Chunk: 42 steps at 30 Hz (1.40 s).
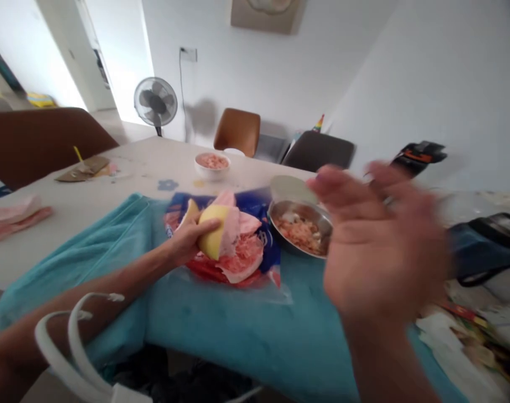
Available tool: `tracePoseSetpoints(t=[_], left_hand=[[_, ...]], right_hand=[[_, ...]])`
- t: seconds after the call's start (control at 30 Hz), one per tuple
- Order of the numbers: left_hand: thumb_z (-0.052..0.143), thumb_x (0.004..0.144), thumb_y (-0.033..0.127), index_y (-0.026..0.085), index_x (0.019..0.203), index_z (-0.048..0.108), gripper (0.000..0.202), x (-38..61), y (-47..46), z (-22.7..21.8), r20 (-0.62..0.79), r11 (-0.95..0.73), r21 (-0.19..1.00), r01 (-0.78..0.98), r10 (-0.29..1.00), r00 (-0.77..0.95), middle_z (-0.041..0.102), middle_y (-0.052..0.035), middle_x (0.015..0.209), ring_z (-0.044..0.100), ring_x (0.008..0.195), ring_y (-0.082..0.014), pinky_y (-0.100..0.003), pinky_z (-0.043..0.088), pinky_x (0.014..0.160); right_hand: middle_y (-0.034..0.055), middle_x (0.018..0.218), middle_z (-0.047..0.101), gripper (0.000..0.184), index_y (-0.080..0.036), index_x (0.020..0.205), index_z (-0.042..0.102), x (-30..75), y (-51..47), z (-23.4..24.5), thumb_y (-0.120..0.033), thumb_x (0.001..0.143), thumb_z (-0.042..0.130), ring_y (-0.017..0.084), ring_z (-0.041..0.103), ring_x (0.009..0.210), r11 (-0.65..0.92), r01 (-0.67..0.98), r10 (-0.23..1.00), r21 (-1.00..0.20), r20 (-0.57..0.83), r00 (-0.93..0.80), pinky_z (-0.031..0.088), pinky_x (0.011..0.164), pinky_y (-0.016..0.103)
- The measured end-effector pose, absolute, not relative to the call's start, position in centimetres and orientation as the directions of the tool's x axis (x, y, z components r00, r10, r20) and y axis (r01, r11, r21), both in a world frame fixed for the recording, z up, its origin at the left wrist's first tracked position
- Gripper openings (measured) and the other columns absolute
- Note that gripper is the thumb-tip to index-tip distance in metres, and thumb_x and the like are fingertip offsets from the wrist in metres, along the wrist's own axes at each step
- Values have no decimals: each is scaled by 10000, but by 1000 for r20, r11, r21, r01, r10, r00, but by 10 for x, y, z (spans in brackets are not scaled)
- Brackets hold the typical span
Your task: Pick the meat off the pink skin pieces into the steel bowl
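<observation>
My left hand (187,238) grips a chunk of pomelo (221,230) with yellow rind and pale pink pith, held over a blue plastic bag (264,219) heaped with pink peel and flesh. The bag lies on a teal towel (221,330) spread over the table. My right hand (378,240) is raised close to the camera, palm toward me, fingers stretched out and blurred by motion, with nothing in it. Behind it stands a metal bowl (302,224) of pink fruit pieces.
A white bowl (212,164) of fruit sits further back on the white table (70,201). Pink cloths (14,215) lie at the left edge. Cluttered bags and papers (481,330) fill the right side. Chairs (237,130) and a standing fan (155,103) stand beyond. A white bag handle (74,347) hangs below.
</observation>
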<state>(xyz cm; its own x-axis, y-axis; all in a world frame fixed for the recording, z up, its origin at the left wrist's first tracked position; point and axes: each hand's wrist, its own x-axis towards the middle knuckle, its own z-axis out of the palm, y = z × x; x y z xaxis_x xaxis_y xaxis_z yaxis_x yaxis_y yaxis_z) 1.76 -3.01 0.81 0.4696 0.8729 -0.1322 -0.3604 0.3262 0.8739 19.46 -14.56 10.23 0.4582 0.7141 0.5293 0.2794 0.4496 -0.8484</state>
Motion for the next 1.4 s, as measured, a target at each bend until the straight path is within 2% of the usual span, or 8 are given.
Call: tracePoseSetpoints(t=[0.03,0.1,0.27,0.37,0.63,0.8,1.13,1.4], left_hand=[[878,593,379,190,919,710,412,17,-30,8,-116,324,871,-368,865,487,737,-32,753,684,658,-201,-262,566,581],[893,573,377,179,933,716,448,17,-30,6,-99,324,862,-390,862,497,743,-36,770,671,629,-175,-238,554,566],[896,566,368,136,1052,695,575,16,-27,-1,-84,354,852,-385,819,567,756,-103,869,710,698,-203,-238,565,602],[883,600,358,135,1069,703,550,15,-25,-2,-65,365,843,-395,798,599,759,-114,896,716,712,-209,-236,565,607],[892,606,378,156,1009,715,493,16,-25,-4,-82,457,774,-438,758,647,757,-115,898,712,715,-189,-232,582,634],[870,638,392,166,1022,707,475,17,-24,-8,-52,433,787,-439,756,652,750,-116,892,714,724,-205,-248,579,622],[871,641,371,127,1127,649,588,16,-24,-8,-70,424,810,-404,755,652,745,-116,947,713,774,-205,-243,576,655],[879,644,351,154,1273,577,726,16,-25,-7,-57,426,798,-426,757,651,739,-104,1008,712,816,-198,-234,578,676]], right_hand=[[71,1140,682,302,-253,1223,512,190,-137,95,-422,988,426,196,663,1101,502,227,685,-835,544,486,498,1018,449],[74,1134,700,290,-248,1138,563,183,-120,73,-427,911,581,221,684,1052,438,173,765,-882,467,442,510,998,468],[92,1272,659,422,-250,1184,567,170,-95,23,-470,832,645,248,616,1200,205,70,905,-976,216,366,493,1035,474],[71,1277,664,431,-268,1187,582,163,-92,13,-458,807,659,246,613,1208,152,1,944,-988,146,295,498,1040,453],[33,1316,647,448,-289,1211,591,164,-99,5,-343,775,680,252,587,1251,181,-74,973,-981,168,157,477,1068,453],[45,1364,606,579,-297,1305,550,161,-103,7,-314,745,698,267,559,1278,179,62,973,-982,186,134,454,1094,474],[66,1379,592,600,-290,1372,531,160,-107,1,-388,795,665,283,540,1292,151,185,963,-971,187,196,442,1094,486],[49,1394,599,485,-263,1342,580,161,-108,2,-417,883,551,262,512,1331,217,302,934,-928,288,213,446,1101,453]])
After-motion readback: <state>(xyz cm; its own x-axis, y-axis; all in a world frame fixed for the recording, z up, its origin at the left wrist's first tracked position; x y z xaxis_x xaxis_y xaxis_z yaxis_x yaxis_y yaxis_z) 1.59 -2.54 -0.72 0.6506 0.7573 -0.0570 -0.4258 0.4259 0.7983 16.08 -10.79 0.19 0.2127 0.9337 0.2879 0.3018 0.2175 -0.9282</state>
